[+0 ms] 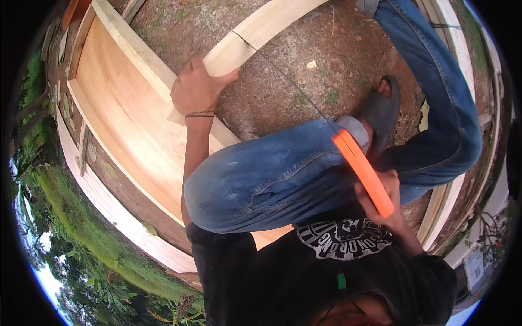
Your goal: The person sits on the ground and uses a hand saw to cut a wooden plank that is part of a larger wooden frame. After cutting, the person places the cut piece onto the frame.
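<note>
A pale wooden board (280, 23) slants from the top of the view down to my left hand (199, 89). That hand is closed over the board's near end, its thumb lying along the edge. My right hand (387, 190) is wrapped round the orange handle (363, 174) of a hand saw, beside my bent leg. The thin dark saw blade (293, 79), seen edge-on, reaches from the handle to the board. Its far end crosses the board a short way beyond my left hand, along a dark line on the wood.
A shallow wooden frame with a plywood panel (122, 103) lies left of my leg. Long planks (119, 228) lie on the lower left, and more timber (454, 60) runs along the right. My sandalled foot (383, 108) rests on bare soil (304, 60).
</note>
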Motion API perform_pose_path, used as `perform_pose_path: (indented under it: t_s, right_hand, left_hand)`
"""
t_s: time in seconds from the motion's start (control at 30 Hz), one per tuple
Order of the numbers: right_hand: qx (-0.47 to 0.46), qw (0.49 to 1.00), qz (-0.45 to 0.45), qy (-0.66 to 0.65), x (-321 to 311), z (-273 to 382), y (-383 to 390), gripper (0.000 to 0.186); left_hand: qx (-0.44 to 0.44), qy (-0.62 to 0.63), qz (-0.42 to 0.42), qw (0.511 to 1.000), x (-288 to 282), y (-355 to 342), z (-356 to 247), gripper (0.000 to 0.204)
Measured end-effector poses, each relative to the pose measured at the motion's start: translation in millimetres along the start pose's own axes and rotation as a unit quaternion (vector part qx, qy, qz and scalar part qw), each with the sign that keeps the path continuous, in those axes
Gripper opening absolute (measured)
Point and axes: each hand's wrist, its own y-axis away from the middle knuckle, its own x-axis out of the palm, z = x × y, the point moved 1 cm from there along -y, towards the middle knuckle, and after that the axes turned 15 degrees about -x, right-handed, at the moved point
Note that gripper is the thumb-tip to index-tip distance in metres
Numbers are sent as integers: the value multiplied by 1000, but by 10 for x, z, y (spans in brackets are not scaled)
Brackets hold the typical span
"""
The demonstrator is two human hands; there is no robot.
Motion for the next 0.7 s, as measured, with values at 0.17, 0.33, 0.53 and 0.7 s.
perform_pose_path:
  t_s: [0.17,0.33,0.53,0.7]
  right_hand:
    - [5,998,-53,-24,378,-412,-1013,9]
    - [23,999,7,22,-10,105,218,11]
    - [20,998,-52,-16,390,-384,-765,16]
    - [42,997,34,51,-18,-145,472,19]
  left_hand:
    - [28,27,25,999,-70,-87,-81,83]
    - [12,25,5,1000,8,-16,34,82]
    - [35,17,28,999,19,-179,-97,85]
    - [-11,5,-3,1000,-45,-18,212,83]
